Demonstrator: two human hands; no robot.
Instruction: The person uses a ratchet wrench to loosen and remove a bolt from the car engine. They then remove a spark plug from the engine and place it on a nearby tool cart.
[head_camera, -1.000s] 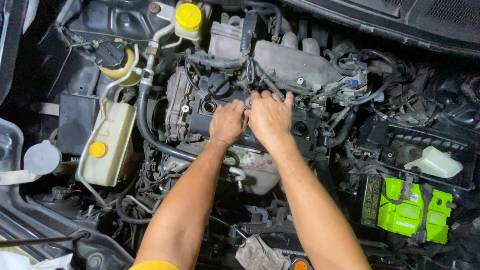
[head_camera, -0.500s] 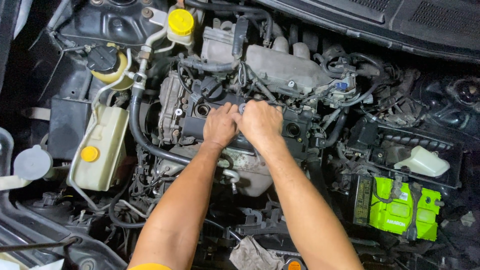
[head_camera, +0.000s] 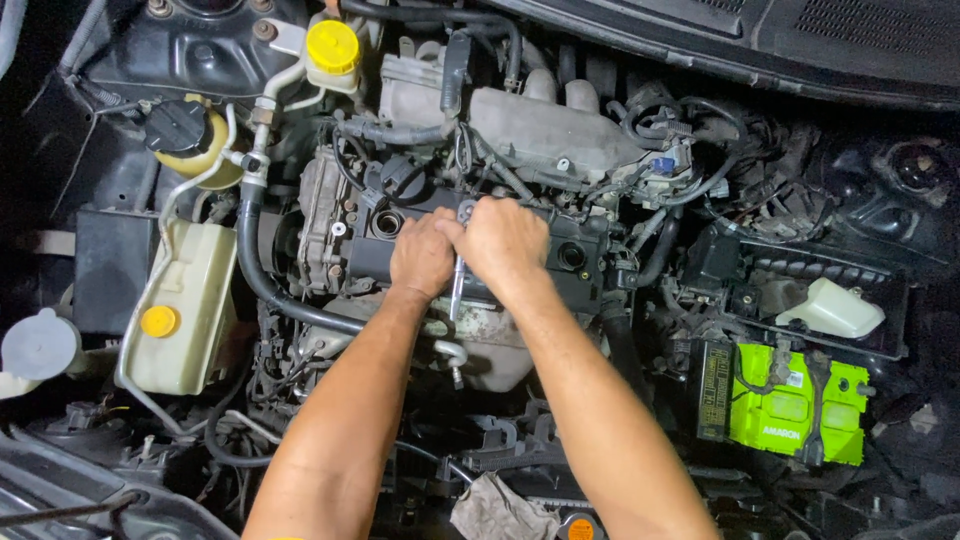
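Note:
Both my hands rest on the black valve cover (head_camera: 575, 250) of a car engine, side by side. My left hand (head_camera: 422, 255) grips the cover's near edge with fingers curled. My right hand (head_camera: 505, 243) is closed around a slim metal wrench (head_camera: 458, 285), whose ring end (head_camera: 466, 211) shows just above my knuckles and whose shaft hangs down between my wrists. An open round hole (head_camera: 386, 223) in the cover lies just left of my left hand.
A white coolant tank with a yellow cap (head_camera: 160, 320) stands at the left. A yellow-capped reservoir (head_camera: 332, 46) sits at the top. A bright green battery (head_camera: 795, 405) lies at the right. A grey rag (head_camera: 492, 512) lies at the bottom. Hoses and wiring crowd the bay.
The view has shifted so the engine sits slightly lower and to the right. My hands have closed together, and the wrench now shows between them.

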